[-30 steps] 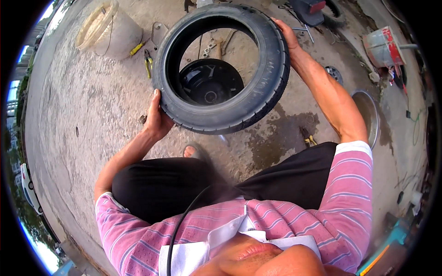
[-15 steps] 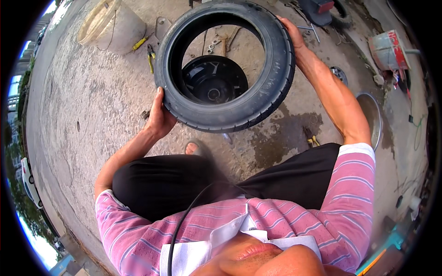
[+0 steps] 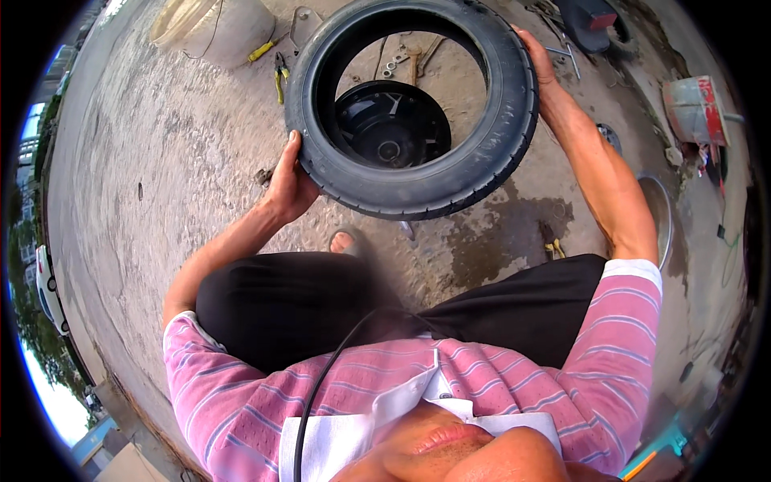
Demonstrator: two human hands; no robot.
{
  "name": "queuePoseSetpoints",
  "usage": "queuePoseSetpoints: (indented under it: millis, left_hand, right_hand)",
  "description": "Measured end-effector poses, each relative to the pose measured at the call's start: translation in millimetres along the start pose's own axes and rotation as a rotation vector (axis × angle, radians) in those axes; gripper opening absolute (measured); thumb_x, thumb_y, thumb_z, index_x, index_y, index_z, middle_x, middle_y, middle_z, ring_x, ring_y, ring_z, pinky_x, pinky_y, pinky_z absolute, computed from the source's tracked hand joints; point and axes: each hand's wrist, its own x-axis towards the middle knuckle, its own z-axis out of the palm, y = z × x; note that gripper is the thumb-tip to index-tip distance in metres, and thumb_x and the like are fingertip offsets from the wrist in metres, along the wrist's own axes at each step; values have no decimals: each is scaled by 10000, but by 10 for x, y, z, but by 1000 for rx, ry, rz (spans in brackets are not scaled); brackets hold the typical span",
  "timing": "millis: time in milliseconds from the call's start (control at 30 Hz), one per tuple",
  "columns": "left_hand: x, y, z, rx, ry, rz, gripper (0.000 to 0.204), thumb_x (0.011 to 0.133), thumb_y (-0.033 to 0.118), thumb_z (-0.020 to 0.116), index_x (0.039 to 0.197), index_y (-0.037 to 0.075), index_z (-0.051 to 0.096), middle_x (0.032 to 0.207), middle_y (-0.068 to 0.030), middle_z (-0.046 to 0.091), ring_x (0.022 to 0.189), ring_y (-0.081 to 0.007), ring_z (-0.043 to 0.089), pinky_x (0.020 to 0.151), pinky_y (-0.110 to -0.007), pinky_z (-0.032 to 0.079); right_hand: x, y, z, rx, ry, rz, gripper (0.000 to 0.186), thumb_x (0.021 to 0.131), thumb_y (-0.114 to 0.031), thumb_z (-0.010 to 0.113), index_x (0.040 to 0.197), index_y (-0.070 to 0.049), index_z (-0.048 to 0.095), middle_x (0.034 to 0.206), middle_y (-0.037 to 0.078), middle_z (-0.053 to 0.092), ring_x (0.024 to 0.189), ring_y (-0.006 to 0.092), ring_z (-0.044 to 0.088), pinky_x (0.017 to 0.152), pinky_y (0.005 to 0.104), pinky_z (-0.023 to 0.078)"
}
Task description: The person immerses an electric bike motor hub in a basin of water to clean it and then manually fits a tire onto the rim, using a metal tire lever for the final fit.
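A black rubber tire (image 3: pixel 418 189) is held up in front of me between both hands. My left hand (image 3: pixel 291 186) grips its lower left side, with the thumb on the outer wall. On the upper right, my right hand (image 3: pixel 536 63) is closed round the tread; part of its fingers is hidden behind the rubber. Through the tire's opening I see a black wheel hub (image 3: pixel 391 128) lying on the ground, its upper face showing. An adjustable-looking rusty wrench (image 3: pixel 414 66) and several metal nuts (image 3: pixel 391 67) lie beyond the hub.
Yellow-handled pliers (image 3: pixel 280 78) and a whitish bucket (image 3: pixel 217 32) stand to the far left. More pliers (image 3: pixel 552 243) lie by a wet patch (image 3: pixel 498 241) near my right knee. At right are a metal basin (image 3: pixel 658 213) and a red-and-grey bucket (image 3: pixel 692 111).
Within the view, the tire and both hands appear slightly higher and further right. The ground objects have shifted similarly, so my head view has moved. Both hands keep their hold.
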Motion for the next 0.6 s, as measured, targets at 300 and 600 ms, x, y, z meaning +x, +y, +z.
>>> queuePoseSetpoints:
  millis: [300, 600]
  left_hand:
    - [12, 17, -37, 4, -31, -15, 659, 1024, 583, 520, 1381, 31, 565, 1364, -121, 648, 1266, -267, 600, 1154, -446, 417]
    - [64, 13, -123, 92, -5, -53, 604, 1023, 648, 448, 1353, 162, 589, 1241, -28, 704, 1088, -211, 670, 890, -442, 519]
  right_hand:
    - [-27, -17, -31, -62, 60, 21, 306, 1033, -308, 528, 1115, -73, 706, 971, 49, 757, 812, 147, 716, 765, 279, 586]
    - [-71, -19, 118, -68, 135, -19, 323, 1030, -318, 532, 1117, -65, 712, 986, 55, 761, 819, 154, 717, 764, 291, 581]
